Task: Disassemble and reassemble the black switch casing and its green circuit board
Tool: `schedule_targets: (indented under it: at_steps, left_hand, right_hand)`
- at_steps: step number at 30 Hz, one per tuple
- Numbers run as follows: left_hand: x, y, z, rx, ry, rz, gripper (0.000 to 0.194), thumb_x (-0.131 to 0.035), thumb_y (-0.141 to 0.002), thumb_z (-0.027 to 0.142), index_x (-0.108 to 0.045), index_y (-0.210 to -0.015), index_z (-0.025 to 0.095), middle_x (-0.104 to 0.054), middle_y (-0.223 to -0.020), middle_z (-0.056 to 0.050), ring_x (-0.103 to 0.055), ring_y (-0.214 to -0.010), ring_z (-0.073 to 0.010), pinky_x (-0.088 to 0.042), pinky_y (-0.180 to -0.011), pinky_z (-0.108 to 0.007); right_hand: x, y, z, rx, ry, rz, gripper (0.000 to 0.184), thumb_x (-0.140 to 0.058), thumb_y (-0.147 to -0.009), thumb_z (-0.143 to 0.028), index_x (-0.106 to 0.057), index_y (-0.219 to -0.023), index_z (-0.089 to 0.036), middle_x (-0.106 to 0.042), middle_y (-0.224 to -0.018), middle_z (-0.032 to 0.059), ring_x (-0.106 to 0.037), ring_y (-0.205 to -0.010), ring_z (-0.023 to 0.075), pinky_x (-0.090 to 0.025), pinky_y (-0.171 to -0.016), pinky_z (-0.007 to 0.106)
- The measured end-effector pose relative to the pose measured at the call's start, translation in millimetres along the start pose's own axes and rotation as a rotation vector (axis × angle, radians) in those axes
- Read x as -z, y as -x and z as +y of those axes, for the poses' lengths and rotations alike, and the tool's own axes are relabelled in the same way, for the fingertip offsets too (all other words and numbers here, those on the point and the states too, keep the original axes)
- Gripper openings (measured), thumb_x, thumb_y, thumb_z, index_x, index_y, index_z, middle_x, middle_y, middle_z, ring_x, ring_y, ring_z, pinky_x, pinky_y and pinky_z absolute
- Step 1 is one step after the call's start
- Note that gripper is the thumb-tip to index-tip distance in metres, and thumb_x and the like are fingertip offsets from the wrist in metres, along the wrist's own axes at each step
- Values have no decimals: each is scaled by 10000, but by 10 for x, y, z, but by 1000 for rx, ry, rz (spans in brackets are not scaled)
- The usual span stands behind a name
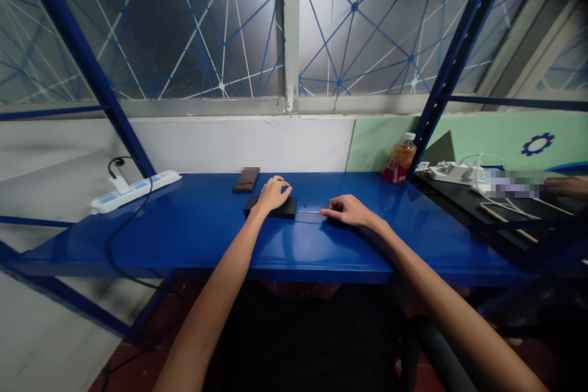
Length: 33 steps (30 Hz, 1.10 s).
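Blue counter (193,226): black box (285,209) under left hand (272,195), fingers apart; thin rod (309,212) pinched in right hand (353,211), pointing left toward box.

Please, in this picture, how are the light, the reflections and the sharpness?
Head view: frosted windows unevenly bright; pale reflections on the glossy blue table; deep shadow beneath it; upper right corner darkened; pixelated patch over the top edge of the phone; thin rod by the right hand too small to identify.
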State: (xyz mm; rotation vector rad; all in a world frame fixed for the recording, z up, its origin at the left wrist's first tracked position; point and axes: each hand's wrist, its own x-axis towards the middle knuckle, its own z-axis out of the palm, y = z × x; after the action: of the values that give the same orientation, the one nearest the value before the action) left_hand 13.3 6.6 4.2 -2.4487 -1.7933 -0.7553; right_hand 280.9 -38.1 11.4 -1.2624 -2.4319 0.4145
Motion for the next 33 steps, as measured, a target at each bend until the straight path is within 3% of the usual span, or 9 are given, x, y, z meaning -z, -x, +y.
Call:
schedule_targets:
  at_steps: [8,14,21,27,33]
  left_hand:
    - [-16,24,9,-1,-9,-22,312,-468,-914,358,-729,-1014,220,-585,-1241,-77,-557,-1139,-239,-412,-1031,-349]
    - [-9,57,41,-2,-13,-49,316,-465,-915,357,-732,-1007,217,-591,-1231,-82,-562,-1128,-241,-419,-1020,-348]
    - [-27,65,45,-10,-13,-56,317,-459,-916,350,-732,-1001,214,-593,-1225,-90,-570,-1115,-242,-431,-999,-355]
    - [-24,57,21,-17,0,-38,316,-471,-909,355,-733,-1003,207,-593,-1220,-100,-571,-1122,-249,-429,-999,-358]
    - [-49,48,-27,-28,9,-20,303,-491,-900,357,-740,-985,206,-610,-1195,-100,-584,-1099,-244,-435,-988,-344]
  right_hand:
    - [-36,-23,42,47,55,96,407,-604,-780,-591,-612,-756,-185,-617,-705,9,-502,-614,133,-315,-581,239]
    - [-61,-27,5,62,8,66,435,-676,-702,-612,-585,-758,-190,-594,-664,-21,-493,-589,121,-297,-547,223]
    - [-30,6,-40,68,3,55,521,-425,-895,-594,-605,-640,-177,-564,-571,-5,-453,-523,111,-273,-530,243]
    - [-38,-21,3,76,51,96,464,-544,-819,-617,-605,-673,-180,-614,-678,20,-495,-592,130,-292,-561,246]
    - [-120,-40,30,73,13,85,430,-643,-740,-609,-576,-763,-185,-586,-661,-12,-478,-578,123,-292,-546,228]
